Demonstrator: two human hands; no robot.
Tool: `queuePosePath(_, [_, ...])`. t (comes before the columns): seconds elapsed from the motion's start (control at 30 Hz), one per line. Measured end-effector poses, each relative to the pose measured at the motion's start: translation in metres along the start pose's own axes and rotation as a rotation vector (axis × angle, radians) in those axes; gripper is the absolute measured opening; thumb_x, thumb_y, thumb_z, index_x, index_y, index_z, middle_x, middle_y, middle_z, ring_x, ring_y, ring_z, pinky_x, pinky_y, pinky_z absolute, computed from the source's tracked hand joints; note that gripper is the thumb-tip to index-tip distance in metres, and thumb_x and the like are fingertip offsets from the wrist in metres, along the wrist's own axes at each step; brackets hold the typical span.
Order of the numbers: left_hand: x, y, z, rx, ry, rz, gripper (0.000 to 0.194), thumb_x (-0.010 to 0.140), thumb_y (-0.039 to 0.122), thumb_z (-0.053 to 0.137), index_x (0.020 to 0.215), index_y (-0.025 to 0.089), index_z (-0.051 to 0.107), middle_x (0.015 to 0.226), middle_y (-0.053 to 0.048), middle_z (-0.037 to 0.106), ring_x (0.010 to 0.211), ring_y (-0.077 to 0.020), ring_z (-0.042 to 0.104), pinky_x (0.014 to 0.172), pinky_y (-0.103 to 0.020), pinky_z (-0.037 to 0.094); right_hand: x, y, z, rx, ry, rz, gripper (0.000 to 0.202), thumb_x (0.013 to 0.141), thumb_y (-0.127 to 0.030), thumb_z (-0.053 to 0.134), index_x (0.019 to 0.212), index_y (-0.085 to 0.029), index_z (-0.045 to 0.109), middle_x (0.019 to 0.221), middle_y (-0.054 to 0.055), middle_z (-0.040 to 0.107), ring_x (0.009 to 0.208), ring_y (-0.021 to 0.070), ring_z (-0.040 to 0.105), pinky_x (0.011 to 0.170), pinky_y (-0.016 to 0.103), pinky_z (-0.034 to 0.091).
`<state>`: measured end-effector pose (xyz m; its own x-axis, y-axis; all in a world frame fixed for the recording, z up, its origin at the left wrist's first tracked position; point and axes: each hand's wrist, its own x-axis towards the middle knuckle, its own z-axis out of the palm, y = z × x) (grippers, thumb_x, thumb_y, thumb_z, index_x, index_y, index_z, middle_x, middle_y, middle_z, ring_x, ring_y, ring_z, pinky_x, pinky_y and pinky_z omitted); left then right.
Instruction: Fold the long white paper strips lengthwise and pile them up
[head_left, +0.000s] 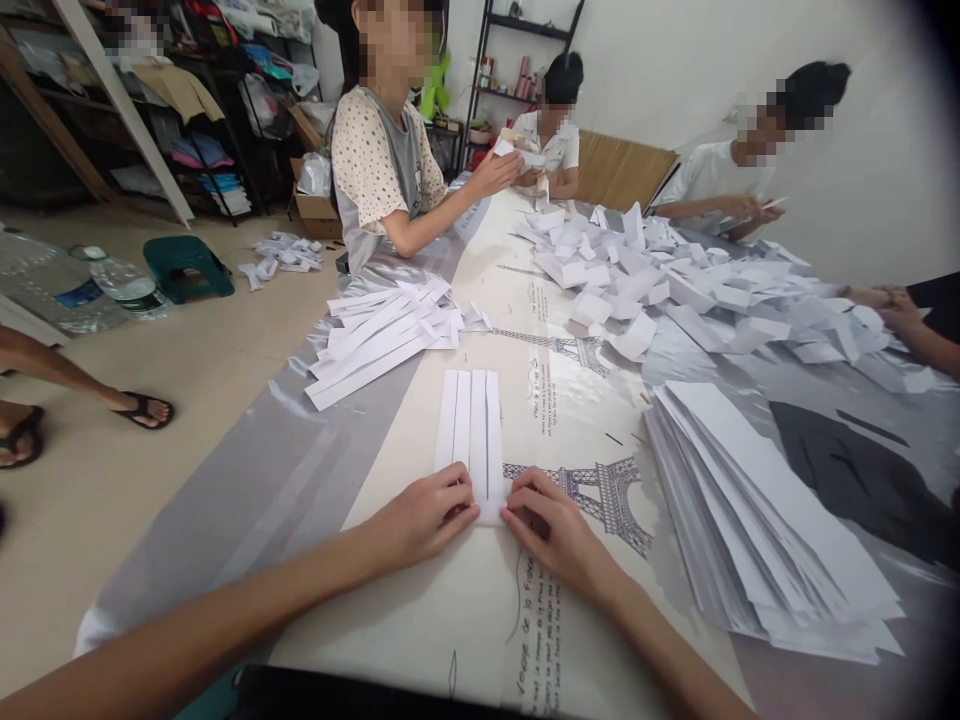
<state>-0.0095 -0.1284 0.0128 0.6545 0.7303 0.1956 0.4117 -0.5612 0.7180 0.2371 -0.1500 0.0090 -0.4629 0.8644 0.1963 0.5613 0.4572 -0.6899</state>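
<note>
A white paper (472, 425) with several lengthwise creases or strips lies on the printed tablecloth (420, 600) in front of me. My left hand (442, 510) pinches its near left corner, fingers curled. At the near right corner, my right hand (536, 510) pinches the paper's edge between thumb and fingers. The near end of the paper looks folded between both hands. To the right lies a fanned stack of long white papers (757, 520). Beyond my left hand is a pile of folded white strips (390, 335).
A large heap of folded papers (675, 280) covers the far right of the table. Three people sit or stand around the far side, and another person's hand (892, 305) reaches in at the right edge. A green stool (187, 268) stands on the floor at left.
</note>
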Motion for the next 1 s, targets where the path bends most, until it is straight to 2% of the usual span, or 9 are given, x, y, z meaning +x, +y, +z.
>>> queuePosePath(0.2, [0.000, 0.003, 0.006, 0.034, 0.043, -0.081, 0.010, 0.103, 0.022, 0.046, 0.095, 0.020, 0.051, 0.106, -0.003, 0.054, 0.079, -0.0146, 0.058, 0.075, -0.029, 0.052, 0.001, -0.006, 0.004, -0.116, 0.031, -0.015, 0.009, 0.098, -0.014, 0.052, 0.094, -0.022, 0.052, 0.101, 0.006, 0.056, 0.083, 0.0173, 0.058, 0.072, 0.031, 0.054])
queuePosePath(0.27, [0.000, 0.003, 0.008, 0.047, 0.039, -0.093, 0.008, 0.104, 0.022, 0.045, 0.098, 0.020, 0.050, 0.108, -0.004, 0.054, 0.081, -0.0152, 0.059, 0.078, -0.031, 0.053, 0.000, -0.006, 0.005, -0.167, 0.044, -0.065, 0.008, 0.099, -0.013, 0.052, 0.100, -0.021, 0.054, 0.106, 0.008, 0.058, 0.091, 0.0195, 0.060, 0.078, 0.034, 0.055])
queuePosePath(0.37, [0.001, 0.001, 0.012, 0.087, 0.034, -0.089, 0.011, 0.106, 0.021, 0.040, 0.100, 0.020, 0.049, 0.108, -0.005, 0.053, 0.086, -0.0167, 0.060, 0.082, -0.033, 0.054, -0.003, -0.007, 0.008, -0.290, 0.083, -0.185, 0.018, 0.101, -0.011, 0.049, 0.113, -0.020, 0.058, 0.118, 0.012, 0.062, 0.101, 0.0225, 0.061, 0.085, 0.038, 0.055])
queuePosePath(0.43, [0.002, 0.000, 0.015, 0.118, 0.042, -0.076, 0.014, 0.107, 0.020, 0.036, 0.100, 0.019, 0.049, 0.108, -0.005, 0.052, 0.087, -0.0168, 0.060, 0.083, -0.034, 0.055, -0.005, -0.008, 0.010, -0.365, 0.102, -0.256, 0.023, 0.101, -0.008, 0.048, 0.116, -0.019, 0.060, 0.116, 0.011, 0.066, 0.099, 0.0226, 0.062, 0.085, 0.039, 0.055])
queuePosePath(0.57, [0.004, 0.000, 0.020, 0.170, 0.057, -0.059, 0.022, 0.108, 0.017, 0.031, 0.096, 0.019, 0.049, 0.104, -0.005, 0.053, 0.084, -0.0155, 0.060, 0.078, -0.030, 0.057, -0.006, -0.011, 0.011, -0.481, 0.141, -0.333, 0.024, 0.098, -0.004, 0.051, 0.112, -0.016, 0.065, 0.101, 0.009, 0.072, 0.087, 0.0223, 0.062, 0.077, 0.039, 0.054])
queuePosePath(0.67, [0.003, 0.001, 0.022, 0.258, 0.095, -0.044, 0.023, 0.107, 0.014, 0.031, 0.097, 0.019, 0.051, 0.104, -0.005, 0.056, 0.087, -0.0163, 0.063, 0.079, -0.030, 0.057, -0.008, -0.015, 0.010, -0.589, 0.165, -0.364, 0.024, 0.097, -0.007, 0.053, 0.114, -0.016, 0.068, 0.104, 0.010, 0.074, 0.091, 0.0256, 0.064, 0.078, 0.042, 0.054])
queuePosePath(0.8, [-0.003, 0.001, 0.021, 0.436, 0.151, 0.105, 0.025, 0.105, 0.007, 0.032, 0.109, 0.017, 0.055, 0.122, -0.011, 0.061, 0.107, -0.0213, 0.064, 0.088, -0.036, 0.058, -0.019, -0.024, 0.018, -0.742, 0.140, -0.330, 0.030, 0.101, -0.016, 0.050, 0.126, -0.012, 0.066, 0.121, 0.016, 0.073, 0.102, 0.0309, 0.065, 0.082, 0.047, 0.053])
queuePosePath(0.87, [-0.005, 0.000, 0.019, 0.515, 0.144, 0.200, 0.023, 0.104, 0.007, 0.036, 0.107, 0.015, 0.057, 0.120, -0.012, 0.064, 0.105, -0.0227, 0.064, 0.086, -0.038, 0.058, -0.026, -0.029, 0.025, -0.819, 0.128, -0.284, 0.034, 0.102, -0.017, 0.046, 0.131, -0.009, 0.063, 0.133, 0.018, 0.067, 0.107, 0.0337, 0.063, 0.083, 0.049, 0.053])
queuePosePath(1.0, [-0.004, -0.003, 0.013, 0.629, 0.148, 0.281, 0.013, 0.104, 0.016, 0.050, 0.096, 0.015, 0.060, 0.109, -0.010, 0.069, 0.092, -0.0224, 0.063, 0.081, -0.038, 0.056, -0.036, -0.035, 0.038, -0.880, 0.107, -0.221, 0.034, 0.102, -0.014, 0.042, 0.126, -0.008, 0.065, 0.145, 0.019, 0.058, 0.111, 0.0353, 0.060, 0.084, 0.051, 0.053])
